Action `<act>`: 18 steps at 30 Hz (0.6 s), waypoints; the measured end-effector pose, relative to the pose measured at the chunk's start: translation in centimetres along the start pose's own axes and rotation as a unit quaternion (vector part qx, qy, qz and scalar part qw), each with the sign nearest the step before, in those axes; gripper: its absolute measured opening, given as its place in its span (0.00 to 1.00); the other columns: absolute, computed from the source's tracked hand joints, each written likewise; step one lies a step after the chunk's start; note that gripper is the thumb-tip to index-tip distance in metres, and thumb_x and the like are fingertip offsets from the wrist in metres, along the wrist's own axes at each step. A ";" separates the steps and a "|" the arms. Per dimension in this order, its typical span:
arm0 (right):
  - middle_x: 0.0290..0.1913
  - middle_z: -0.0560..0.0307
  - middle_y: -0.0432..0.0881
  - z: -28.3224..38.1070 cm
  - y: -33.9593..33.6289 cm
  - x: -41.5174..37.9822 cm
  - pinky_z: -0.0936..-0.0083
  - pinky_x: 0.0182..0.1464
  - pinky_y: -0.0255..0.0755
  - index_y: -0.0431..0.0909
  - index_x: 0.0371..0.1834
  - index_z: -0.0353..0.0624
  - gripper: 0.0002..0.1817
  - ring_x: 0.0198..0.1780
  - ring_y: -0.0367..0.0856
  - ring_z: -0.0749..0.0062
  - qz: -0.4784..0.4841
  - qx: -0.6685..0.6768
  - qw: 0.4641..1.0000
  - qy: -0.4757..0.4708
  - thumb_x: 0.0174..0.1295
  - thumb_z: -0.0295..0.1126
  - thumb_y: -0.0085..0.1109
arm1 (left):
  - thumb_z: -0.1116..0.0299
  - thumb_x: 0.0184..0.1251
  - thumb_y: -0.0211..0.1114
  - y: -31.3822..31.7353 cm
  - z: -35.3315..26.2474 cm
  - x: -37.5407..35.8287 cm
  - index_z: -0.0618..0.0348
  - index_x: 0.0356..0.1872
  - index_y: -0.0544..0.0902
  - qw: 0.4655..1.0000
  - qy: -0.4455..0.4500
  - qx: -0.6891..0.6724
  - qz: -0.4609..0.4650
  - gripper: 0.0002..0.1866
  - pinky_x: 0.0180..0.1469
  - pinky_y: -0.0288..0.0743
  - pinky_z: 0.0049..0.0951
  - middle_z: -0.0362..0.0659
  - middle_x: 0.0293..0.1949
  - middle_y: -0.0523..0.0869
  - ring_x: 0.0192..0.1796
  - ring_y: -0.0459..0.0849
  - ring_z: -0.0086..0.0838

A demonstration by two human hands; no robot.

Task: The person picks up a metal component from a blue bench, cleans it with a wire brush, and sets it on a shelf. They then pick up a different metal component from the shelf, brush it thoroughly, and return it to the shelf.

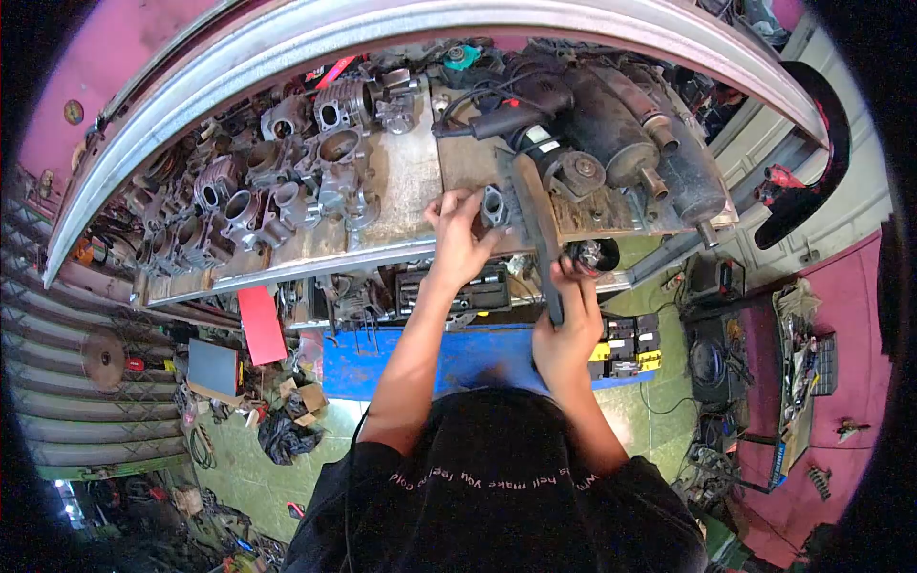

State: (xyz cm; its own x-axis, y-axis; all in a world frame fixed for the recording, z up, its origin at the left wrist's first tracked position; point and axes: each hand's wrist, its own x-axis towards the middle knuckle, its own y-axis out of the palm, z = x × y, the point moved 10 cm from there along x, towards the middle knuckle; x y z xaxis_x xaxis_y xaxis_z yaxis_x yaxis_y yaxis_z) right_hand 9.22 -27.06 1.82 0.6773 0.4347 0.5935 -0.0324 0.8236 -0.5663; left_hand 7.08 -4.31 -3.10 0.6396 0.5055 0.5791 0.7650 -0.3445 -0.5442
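Note:
My left hand (457, 239) is closed on a small grey metal flange (493, 207) with an oval opening, held upright near the bench's front edge. In my right hand (570, 329) is a long, flat, dark brown bar (537, 210), gripped at its near end. The bar points away from me across the bench edge, just right of the flange, with a narrow gap between them. Whether the flange rests on the wood is hard to tell. Beyond the bar's far end lies a dark angle grinder (506, 116) with its cable.
Several engine cylinders and housings (253, 212) crowd the left of the wooden bench (406, 177). Dark exhaust mufflers (611, 129) and a round metal part (576, 175) lie at the right. Below the bench are a blue surface (458, 355) and a tool case (626, 349).

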 end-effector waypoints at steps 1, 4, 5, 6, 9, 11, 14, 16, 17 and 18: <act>0.63 0.47 0.85 -0.4 0.6 1.6 0.56 0.61 0.80 0.85 0.62 0.43 0.35 0.60 0.86 0.43 0.011 0.004 1.000 0.010 0.44 0.11 0.64 | 0.58 0.52 0.84 0.0 -0.1 0.1 0.63 0.60 0.85 1.000 0.004 -0.010 0.005 0.34 0.70 0.54 0.50 0.51 0.52 0.82 0.61 0.76 0.46; 0.61 0.49 0.86 -0.4 0.9 4.8 0.57 0.60 0.82 0.85 0.62 0.44 0.33 0.60 0.87 0.46 0.030 0.028 0.999 0.011 0.47 0.11 0.64 | 0.58 0.53 0.84 -0.3 -0.4 0.0 0.63 0.60 0.85 1.000 0.014 -0.012 0.001 0.34 0.70 0.54 0.49 0.49 0.50 0.81 0.60 0.76 0.44; 0.61 0.50 0.87 -0.5 0.9 5.1 0.57 0.60 0.82 0.86 0.61 0.44 0.33 0.60 0.87 0.46 0.042 0.031 0.998 0.016 0.47 0.11 0.64 | 0.58 0.53 0.84 -0.4 -0.7 -0.1 0.63 0.60 0.85 0.999 0.034 0.001 -0.009 0.34 0.70 0.54 0.49 0.49 0.50 0.81 0.60 0.76 0.44; 0.61 0.50 0.87 -0.3 0.4 5.0 0.57 0.60 0.82 0.86 0.61 0.44 0.33 0.60 0.87 0.46 0.036 0.031 0.999 0.012 0.47 0.11 0.64 | 0.58 0.53 0.84 -0.6 -0.8 -0.2 0.63 0.60 0.85 1.000 0.025 -0.003 -0.008 0.34 0.70 0.54 0.49 0.48 0.49 0.81 0.59 0.76 0.43; 0.59 0.51 0.87 -0.2 -0.8 2.7 0.57 0.58 0.83 0.87 0.61 0.45 0.35 0.57 0.88 0.45 0.042 0.009 0.999 -0.019 0.43 0.13 0.64 | 0.58 0.53 0.84 -0.9 -0.8 -0.3 0.62 0.60 0.85 1.000 0.011 0.002 -0.023 0.33 0.70 0.54 0.49 0.48 0.48 0.81 0.60 0.76 0.44; 0.60 0.50 0.87 0.4 -2.0 1.5 0.57 0.58 0.83 0.87 0.61 0.46 0.35 0.57 0.88 0.45 0.061 -0.014 0.998 -0.013 0.43 0.13 0.65 | 0.57 0.53 0.84 -0.4 0.1 -0.6 0.62 0.61 0.85 1.000 0.012 0.002 -0.023 0.34 0.72 0.53 0.51 0.50 0.51 0.82 0.63 0.73 0.47; 0.60 0.51 0.87 -0.3 -2.4 1.3 0.57 0.58 0.83 0.87 0.61 0.46 0.35 0.58 0.88 0.45 0.042 -0.003 0.999 -0.010 0.44 0.13 0.66 | 0.59 0.53 0.84 0.1 -0.3 -0.5 0.63 0.64 0.84 1.000 0.002 0.002 0.025 0.36 0.75 0.51 0.50 0.51 0.57 0.80 0.67 0.69 0.49; 0.60 0.49 0.88 -0.2 -1.4 2.9 0.60 0.62 0.81 0.87 0.58 0.42 0.32 0.61 0.87 0.45 0.035 0.020 0.999 0.012 0.44 0.11 0.64 | 0.59 0.53 0.84 0.0 -0.7 -0.3 0.61 0.64 0.84 0.999 0.025 -0.004 0.023 0.36 0.74 0.52 0.50 0.51 0.55 0.81 0.65 0.72 0.48; 0.59 0.46 0.88 -0.5 -0.5 3.8 0.62 0.65 0.80 0.87 0.56 0.39 0.31 0.64 0.86 0.45 0.037 0.044 0.998 0.037 0.44 0.09 0.62 | 0.59 0.53 0.84 -0.1 -1.0 -0.2 0.61 0.63 0.84 0.999 0.037 -0.009 0.022 0.35 0.74 0.52 0.50 0.51 0.54 0.81 0.65 0.73 0.48; 0.58 0.46 0.88 -0.5 0.2 4.7 0.62 0.63 0.80 0.87 0.55 0.39 0.30 0.62 0.87 0.44 0.019 0.063 0.998 0.019 0.44 0.09 0.61 | 0.59 0.53 0.84 -0.3 -1.2 -0.1 0.61 0.63 0.84 0.999 0.045 -0.011 0.017 0.35 0.74 0.52 0.50 0.51 0.54 0.81 0.65 0.73 0.48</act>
State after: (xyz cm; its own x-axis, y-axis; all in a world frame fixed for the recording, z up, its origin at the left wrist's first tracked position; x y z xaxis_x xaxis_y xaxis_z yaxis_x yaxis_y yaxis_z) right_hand 12.78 -25.04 4.26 0.7009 0.4542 0.5500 -0.1491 0.8473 -0.5098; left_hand 6.88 -5.21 -2.30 0.6686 0.4205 0.6133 0.7436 -0.3775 -0.5519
